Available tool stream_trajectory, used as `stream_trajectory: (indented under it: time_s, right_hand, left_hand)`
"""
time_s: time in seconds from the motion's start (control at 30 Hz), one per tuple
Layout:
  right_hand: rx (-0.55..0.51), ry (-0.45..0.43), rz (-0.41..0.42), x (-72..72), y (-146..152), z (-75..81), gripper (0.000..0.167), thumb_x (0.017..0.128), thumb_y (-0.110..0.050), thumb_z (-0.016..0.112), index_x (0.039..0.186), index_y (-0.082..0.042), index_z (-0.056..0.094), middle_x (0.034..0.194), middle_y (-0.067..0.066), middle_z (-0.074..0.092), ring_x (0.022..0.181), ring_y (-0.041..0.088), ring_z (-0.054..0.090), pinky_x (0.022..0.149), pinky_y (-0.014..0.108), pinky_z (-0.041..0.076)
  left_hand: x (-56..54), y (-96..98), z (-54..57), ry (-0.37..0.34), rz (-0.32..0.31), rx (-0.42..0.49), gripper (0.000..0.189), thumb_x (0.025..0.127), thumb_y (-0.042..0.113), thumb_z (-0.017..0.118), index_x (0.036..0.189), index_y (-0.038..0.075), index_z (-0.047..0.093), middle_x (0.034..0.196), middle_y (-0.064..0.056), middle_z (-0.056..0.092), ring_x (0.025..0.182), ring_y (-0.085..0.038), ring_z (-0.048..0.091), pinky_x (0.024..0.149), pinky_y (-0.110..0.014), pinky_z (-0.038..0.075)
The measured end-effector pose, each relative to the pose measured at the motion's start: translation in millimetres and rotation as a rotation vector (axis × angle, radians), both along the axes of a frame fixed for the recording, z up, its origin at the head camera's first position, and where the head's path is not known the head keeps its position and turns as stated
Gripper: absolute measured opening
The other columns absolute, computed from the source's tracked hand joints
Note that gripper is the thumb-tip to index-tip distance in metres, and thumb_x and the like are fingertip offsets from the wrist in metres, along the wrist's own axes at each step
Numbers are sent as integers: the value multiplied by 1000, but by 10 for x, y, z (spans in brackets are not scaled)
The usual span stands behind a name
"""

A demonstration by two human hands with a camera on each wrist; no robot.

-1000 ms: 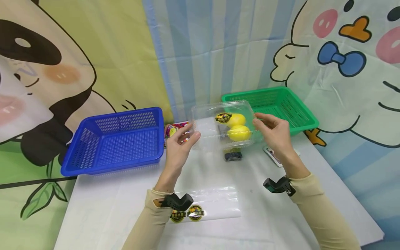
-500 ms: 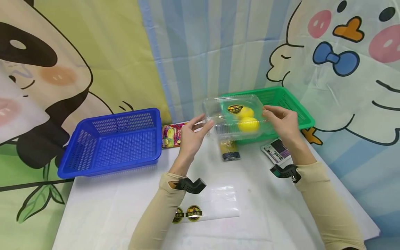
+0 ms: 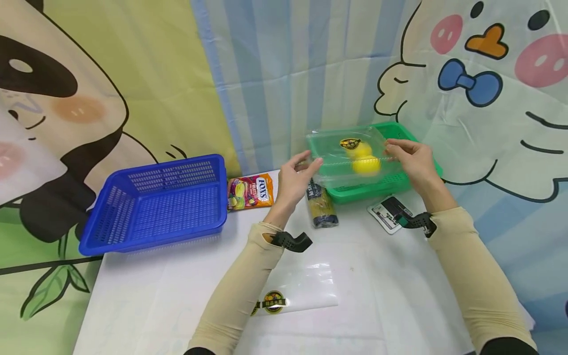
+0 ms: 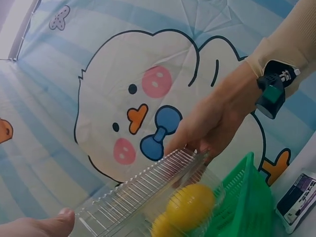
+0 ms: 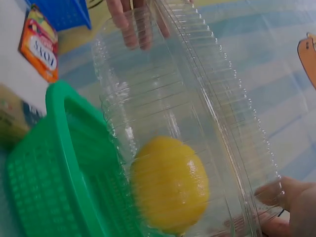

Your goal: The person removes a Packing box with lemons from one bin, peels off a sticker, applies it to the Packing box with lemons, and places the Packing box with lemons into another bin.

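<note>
A clear plastic fruit box (image 3: 330, 158) with a ridged rim and a black-and-gold label holds two lemons (image 3: 367, 166), both at its right end. My left hand (image 3: 294, 183) grips the box's left end between thumb and fingers. At the opposite end, my right hand (image 3: 414, 161) pinches the rim. The box hangs over the green basket (image 3: 374, 190), slightly tilted; whether it touches the basket's rim I cannot tell. The right wrist view shows one lemon (image 5: 170, 185) through the clear wall, with the green basket (image 5: 60, 123) beside and below.
A blue basket (image 3: 153, 207) stands at the left. Between the baskets lie a Fox's candy bag (image 3: 250, 191) and a yellow packet with dark ends (image 3: 324, 207). A flat white-edged pack (image 3: 385, 215) lies at the right, a clear sheet with round stickers (image 3: 306, 288) in front.
Both hands have carried the fruit box to the right and back, from above the table to over the green basket. The candy bag and yellow packet have come more into view.
</note>
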State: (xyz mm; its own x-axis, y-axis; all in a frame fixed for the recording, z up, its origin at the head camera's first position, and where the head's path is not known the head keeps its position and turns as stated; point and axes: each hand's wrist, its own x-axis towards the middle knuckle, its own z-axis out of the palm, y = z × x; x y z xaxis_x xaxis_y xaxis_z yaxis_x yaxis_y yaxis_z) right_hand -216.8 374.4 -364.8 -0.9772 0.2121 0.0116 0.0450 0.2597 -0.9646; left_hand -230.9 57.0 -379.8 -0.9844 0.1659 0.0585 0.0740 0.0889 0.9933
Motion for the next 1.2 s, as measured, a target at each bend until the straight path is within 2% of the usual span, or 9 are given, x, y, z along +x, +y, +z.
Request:
stream_trajectory:
  time_s: [0.17,0.33,0.43,0.53,0.67,0.77,0.87,1.0,1.2]
  right_hand:
    - [1,-11,-20,-102,121,-25,58,102,-41,65,148,-7,58,122,-12,74,103,7,68,121,54,36]
    - [-11,-32,-50,-182,219,-82,55,103,-38,65,148,-7,58,123,-10,73,104,7,67,125,53,31]
    - [-27,-46,-69,-230,275,-127,55,104,-37,64,149,-7,57,128,-9,72,106,6,66,123,46,34]
    - [-32,-33,-84,-288,327,-198,54,104,-33,64,148,-3,57,123,-12,73,103,2,66,110,29,46]
    - [-50,-4,-89,-351,374,-318,52,103,-26,66,147,2,57,113,-15,74,99,-1,67,91,17,52]
    - [-42,-21,-84,-375,391,-411,54,104,-28,65,148,0,55,123,-10,73,104,1,66,94,19,52]
    - [-12,-59,-82,-384,402,-492,56,105,-34,61,152,-4,53,141,-1,66,111,4,63,99,23,51]
    - [0,-101,-89,-380,417,-552,57,107,-37,56,156,-8,49,157,9,52,122,11,60,108,31,48]
    - [53,-122,-78,-395,436,-553,58,109,-38,52,157,-8,46,160,15,46,127,19,56,111,41,47]
  left_hand:
    - [-76,144,-65,-3,-25,-12,61,96,48,74,149,20,59,147,-6,60,134,-25,59,106,-45,54]
    - [-164,272,-175,5,-81,-29,58,100,43,70,152,21,55,155,-5,54,138,-25,56,108,-46,53]
    - [-211,343,-250,-2,-120,-44,59,102,41,68,155,21,52,161,-3,48,143,-24,53,111,-45,51]
    - [-259,397,-337,-11,-144,-69,61,103,42,66,157,20,48,162,-4,46,145,-24,51,112,-45,50]
    - [-307,428,-429,26,-142,-211,62,104,47,61,158,22,46,163,-4,46,150,-26,44,122,-51,37]
    - [-337,442,-469,65,-124,-352,60,106,50,56,159,24,45,166,-8,41,157,-29,31,128,-58,17]
    - [-363,472,-505,93,-126,-441,59,108,50,50,160,24,43,168,-10,37,162,-30,15,126,-64,5]
    - [-373,534,-556,130,-155,-522,60,110,51,42,163,23,38,173,-4,27,164,-25,-3,125,-66,2]
    - [-365,620,-613,152,-188,-616,65,111,52,38,165,18,30,177,3,9,162,-21,-15,125,-70,-2]
